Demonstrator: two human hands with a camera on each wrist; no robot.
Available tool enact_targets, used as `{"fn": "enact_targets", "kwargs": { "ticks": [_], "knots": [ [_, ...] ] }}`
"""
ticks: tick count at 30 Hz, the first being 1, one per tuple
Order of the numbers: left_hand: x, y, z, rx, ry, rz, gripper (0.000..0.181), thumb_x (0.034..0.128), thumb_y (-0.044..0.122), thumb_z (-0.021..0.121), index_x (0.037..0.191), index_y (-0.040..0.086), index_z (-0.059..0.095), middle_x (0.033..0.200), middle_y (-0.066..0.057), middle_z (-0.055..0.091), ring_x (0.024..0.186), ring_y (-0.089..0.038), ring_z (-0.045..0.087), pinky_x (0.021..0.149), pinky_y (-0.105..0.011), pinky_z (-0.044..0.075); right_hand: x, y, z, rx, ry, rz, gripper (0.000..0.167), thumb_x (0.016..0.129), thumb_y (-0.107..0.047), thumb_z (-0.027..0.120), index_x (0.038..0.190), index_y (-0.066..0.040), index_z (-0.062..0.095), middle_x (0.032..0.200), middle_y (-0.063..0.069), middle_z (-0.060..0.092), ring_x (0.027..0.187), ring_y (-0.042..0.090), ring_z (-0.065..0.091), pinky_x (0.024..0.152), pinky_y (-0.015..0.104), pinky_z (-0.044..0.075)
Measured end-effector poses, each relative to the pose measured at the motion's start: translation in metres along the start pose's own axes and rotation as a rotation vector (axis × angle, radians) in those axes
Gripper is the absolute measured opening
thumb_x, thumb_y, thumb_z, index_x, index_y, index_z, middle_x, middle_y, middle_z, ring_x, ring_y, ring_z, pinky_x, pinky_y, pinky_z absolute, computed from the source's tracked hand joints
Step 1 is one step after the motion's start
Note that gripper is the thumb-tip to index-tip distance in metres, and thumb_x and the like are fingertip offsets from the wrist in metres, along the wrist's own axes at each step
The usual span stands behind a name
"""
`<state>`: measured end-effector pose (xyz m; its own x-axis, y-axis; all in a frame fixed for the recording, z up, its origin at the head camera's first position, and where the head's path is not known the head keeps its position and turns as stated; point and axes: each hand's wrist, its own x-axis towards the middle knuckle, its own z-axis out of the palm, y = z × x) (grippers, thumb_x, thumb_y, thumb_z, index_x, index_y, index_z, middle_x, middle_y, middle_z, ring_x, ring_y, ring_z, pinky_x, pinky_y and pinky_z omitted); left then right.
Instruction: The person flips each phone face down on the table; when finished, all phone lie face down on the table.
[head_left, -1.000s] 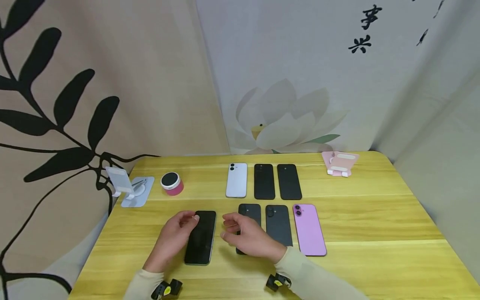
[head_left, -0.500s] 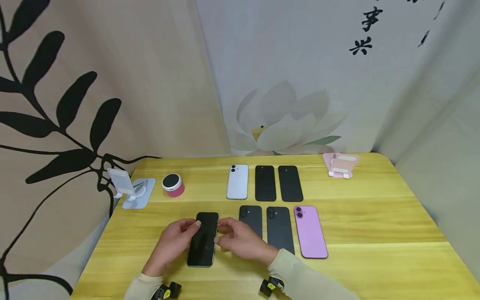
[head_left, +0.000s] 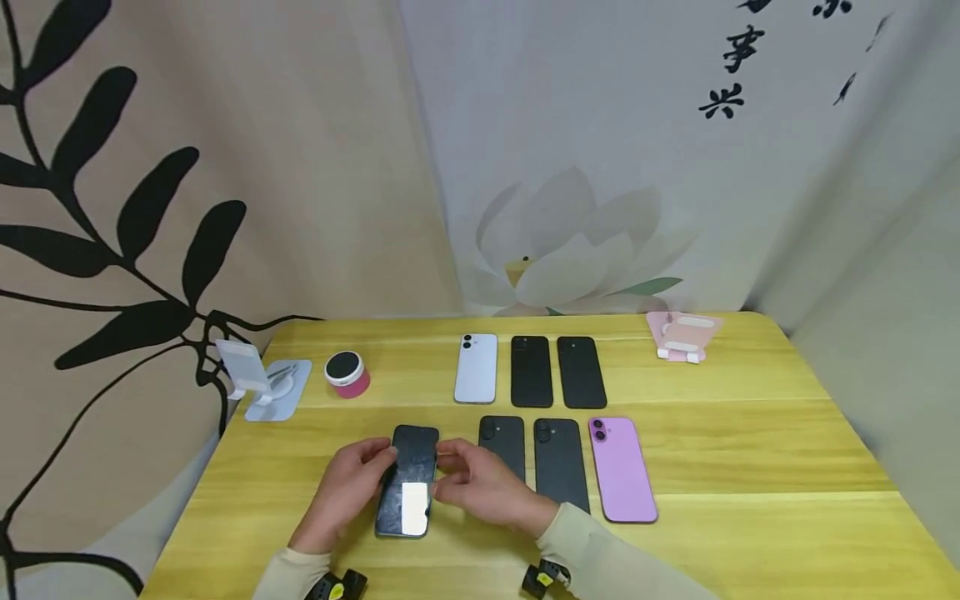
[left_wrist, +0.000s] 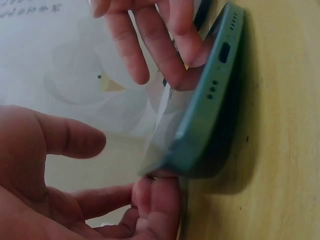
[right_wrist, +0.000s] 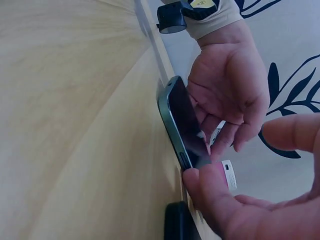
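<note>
A smartphone (head_left: 406, 467) with a dark glossy screen and a green frame lies screen up between both hands, a white reflection on its lower part. Its end with the charging port shows in the left wrist view, slightly raised, with a shadow below. My left hand (head_left: 347, 487) holds its left edge with bent fingertips; the thumb (left_wrist: 75, 136) stands off the screen. From the other side my right hand (head_left: 491, 486) holds the right edge with curled fingers, its thumb (right_wrist: 290, 132) also apart from the glass. The fingertips' undersides are hidden.
Right of the hands lie two dark phones (head_left: 558, 462) and a purple phone (head_left: 622, 471). A white phone (head_left: 476, 368) and two black phones (head_left: 531, 372) form the back row. A pink jar (head_left: 348, 379), a light-blue stand (head_left: 279, 392) and a pink stand (head_left: 682, 335) stand farther back.
My right hand has moved left to the phone's right edge. The phone has shifted slightly right and tilted, and a bright reflection has appeared on its screen.
</note>
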<state>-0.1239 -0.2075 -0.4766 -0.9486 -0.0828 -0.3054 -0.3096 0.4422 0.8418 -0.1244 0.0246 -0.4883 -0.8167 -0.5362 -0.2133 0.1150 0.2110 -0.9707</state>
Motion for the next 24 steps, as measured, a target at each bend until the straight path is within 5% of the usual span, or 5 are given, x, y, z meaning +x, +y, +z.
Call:
{"fn": "enact_targets", "kwargs": {
  "ticks": [5, 15, 24],
  "knots": [
    [0.0036, -0.0055, -0.001, -0.081, -0.015, 0.017, 0.04, 0.1027, 0.012, 0.061, 0.138, -0.007, 0.065, 0.127, -0.022, 0.071, 0.101, -0.02, 0.066, 0.077, -0.025, 0.055, -0.0013, 0.001, 0.001, 0.019, 0.003, 0.004, 0.068, 0.098, -0.017, 0.074, 0.157, -0.004, 0.043, 0.145, 0.02, 0.062, 0.124, 0.032, 0.069, 0.1, 0.042, 0.059],
    [0.005, -0.0024, -0.0008, -0.284, -0.143, 0.048, 0.045, 0.1001, -0.001, 0.051, 0.145, -0.003, 0.057, 0.133, -0.022, 0.069, 0.109, -0.024, 0.068, 0.085, -0.03, 0.059, -0.003, -0.0018, -0.0032, 0.021, -0.041, -0.005, 0.063, 0.103, -0.02, 0.069, 0.157, -0.001, 0.043, 0.146, 0.018, 0.063, 0.131, 0.032, 0.066, 0.104, 0.04, 0.058],
    [0.0041, -0.0045, -0.0012, -0.363, -0.362, 0.091, 0.054, 0.1064, 0.014, 0.06, 0.157, 0.004, 0.043, 0.139, -0.027, 0.059, 0.105, -0.024, 0.07, 0.086, -0.04, 0.063, 0.0008, 0.0038, -0.006, 0.058, -0.003, -0.029, 0.047, 0.099, -0.017, 0.071, 0.141, 0.001, 0.06, 0.134, 0.019, 0.07, 0.121, 0.029, 0.07, 0.093, 0.031, 0.06]
  ]
}}
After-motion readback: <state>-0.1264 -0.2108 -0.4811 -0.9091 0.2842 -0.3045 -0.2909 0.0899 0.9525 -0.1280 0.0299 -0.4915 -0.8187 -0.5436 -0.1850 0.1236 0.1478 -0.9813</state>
